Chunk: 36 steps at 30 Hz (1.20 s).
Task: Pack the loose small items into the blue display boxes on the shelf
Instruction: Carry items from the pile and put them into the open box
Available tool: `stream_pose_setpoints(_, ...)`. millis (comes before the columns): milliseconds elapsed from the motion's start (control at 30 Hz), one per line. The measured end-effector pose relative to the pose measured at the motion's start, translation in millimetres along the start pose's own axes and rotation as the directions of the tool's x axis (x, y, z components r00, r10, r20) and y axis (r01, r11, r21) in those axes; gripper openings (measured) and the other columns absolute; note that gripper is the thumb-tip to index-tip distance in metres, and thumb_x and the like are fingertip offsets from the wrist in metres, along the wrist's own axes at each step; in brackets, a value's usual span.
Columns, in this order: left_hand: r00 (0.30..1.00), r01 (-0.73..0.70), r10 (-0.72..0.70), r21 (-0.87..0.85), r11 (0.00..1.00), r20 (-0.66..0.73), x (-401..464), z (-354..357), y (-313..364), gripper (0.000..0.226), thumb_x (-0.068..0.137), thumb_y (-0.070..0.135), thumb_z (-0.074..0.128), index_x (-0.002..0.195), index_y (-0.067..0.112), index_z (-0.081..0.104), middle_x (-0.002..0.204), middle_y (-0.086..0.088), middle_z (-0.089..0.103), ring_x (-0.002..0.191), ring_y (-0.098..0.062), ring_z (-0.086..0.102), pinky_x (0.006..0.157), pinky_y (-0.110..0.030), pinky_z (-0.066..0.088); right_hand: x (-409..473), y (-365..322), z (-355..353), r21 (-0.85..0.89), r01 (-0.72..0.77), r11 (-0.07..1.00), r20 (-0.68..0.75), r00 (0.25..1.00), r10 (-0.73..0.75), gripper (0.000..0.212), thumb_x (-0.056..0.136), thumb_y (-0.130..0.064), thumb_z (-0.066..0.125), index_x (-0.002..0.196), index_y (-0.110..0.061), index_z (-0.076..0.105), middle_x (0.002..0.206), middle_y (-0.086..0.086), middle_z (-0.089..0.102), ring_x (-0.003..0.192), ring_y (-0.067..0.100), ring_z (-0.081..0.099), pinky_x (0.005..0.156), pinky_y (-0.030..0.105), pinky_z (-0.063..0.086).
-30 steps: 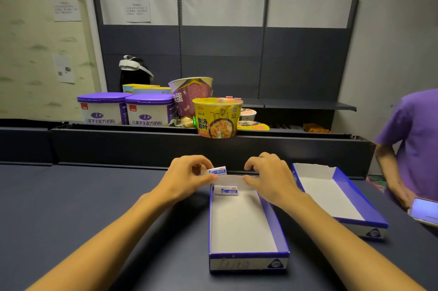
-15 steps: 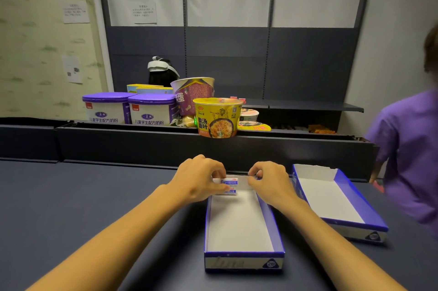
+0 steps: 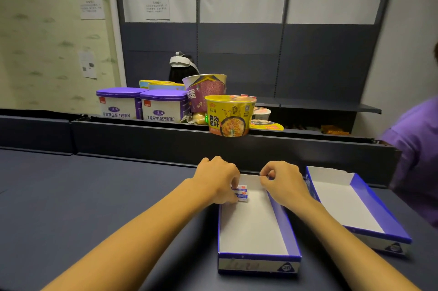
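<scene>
An open blue display box (image 3: 258,264) with a white inside lies on the dark shelf surface in front of me. In its far left corner sit two small white-and-blue packets (image 3: 242,192), one against the other. My left hand (image 3: 219,181) pinches these packets with curled fingers and thumb. My right hand (image 3: 282,181) is curled over the box's far right corner, its fingertips pinching the far rim. A second blue display box (image 3: 371,196) lies to the right, with nothing in it.
Behind a dark rail (image 3: 166,143) stand two purple-lidded tubs (image 3: 139,105), a yellow noodle bowl (image 3: 228,115) and a purple noodle bowl (image 3: 206,91). A person in a purple shirt (image 3: 417,148) stands at the right edge. A head with a white headset (image 3: 182,65) shows behind the goods.
My left hand brought its packet down into the box's far left corner, against the packet lying there. My right hand's fingers curled at the far rim. The person at right shifted.
</scene>
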<state>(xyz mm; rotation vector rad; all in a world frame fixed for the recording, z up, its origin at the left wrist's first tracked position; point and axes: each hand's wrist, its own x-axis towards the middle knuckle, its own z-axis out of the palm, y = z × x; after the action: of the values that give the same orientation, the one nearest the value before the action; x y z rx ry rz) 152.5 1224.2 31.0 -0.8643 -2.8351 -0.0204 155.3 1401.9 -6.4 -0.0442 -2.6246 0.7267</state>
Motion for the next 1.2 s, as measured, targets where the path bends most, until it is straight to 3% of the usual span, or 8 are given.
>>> stream_pose_setpoints(367, 1.000, 0.008, -0.008, 0.010, 1.000, -0.030, 9, 2, 12, 0.031, 0.085, 0.037, 0.069, 0.111, 0.023, 0.062, 0.112, 0.001, 0.064, 0.108, -0.018, 0.053, 0.085, -0.032, 0.036, 3, 9, -10, -0.047, -0.016, 0.999, -0.008, 1.000, 0.015, 0.007, 0.090, -0.020, 0.063, 0.096, -0.018, 0.067, 0.097, 0.001, 0.067, 0.087, 0.013, 0.060, 0.077, 0.028, 0.054)
stream_pose_setpoints(533, 0.973, 0.045, -0.049, -0.023, 0.999, -0.224, 5, -9, 13, 0.030, 0.085, 0.039, 0.064, 0.112, 0.026, 0.061, 0.109, 0.005, 0.063, 0.105, -0.017, 0.054, 0.080, -0.031, 0.038, 6, -3, -25, -0.130, 0.091, 0.987, -0.036, 0.995, -0.097, 0.018, 0.091, -0.026, 0.060, 0.107, -0.019, 0.064, 0.107, 0.003, 0.060, 0.096, 0.016, 0.056, 0.074, 0.028, 0.050)
stream_pose_setpoints(800, 0.904, 0.289, -0.262, 0.031, 0.957, -0.338, -46, -17, -25, 0.036, 0.090, 0.041, 0.054, 0.123, 0.026, 0.055, 0.119, 0.003, 0.060, 0.111, -0.019, 0.050, 0.087, -0.033, 0.039, 7, -70, -38, -0.135, 0.364, 0.922, -0.020, 0.929, -0.369, 0.030, 0.092, -0.035, 0.056, 0.119, -0.021, 0.059, 0.113, 0.003, 0.056, 0.107, 0.020, 0.051, 0.076, 0.031, 0.045)
stream_pose_setpoints(1200, 0.821, 0.491, -0.446, 0.042, 0.870, -0.356, -177, -40, -114, 0.037, 0.091, 0.040, 0.052, 0.124, 0.025, 0.054, 0.122, 0.002, 0.059, 0.114, -0.019, 0.050, 0.092, -0.033, 0.039, -41, -205, 5, -0.084, 0.539, 0.838, 0.056, 0.842, -0.536, 0.032, 0.092, -0.034, 0.057, 0.121, -0.020, 0.058, 0.115, 0.003, 0.058, 0.107, 0.020, 0.054, 0.085, 0.036, 0.051)
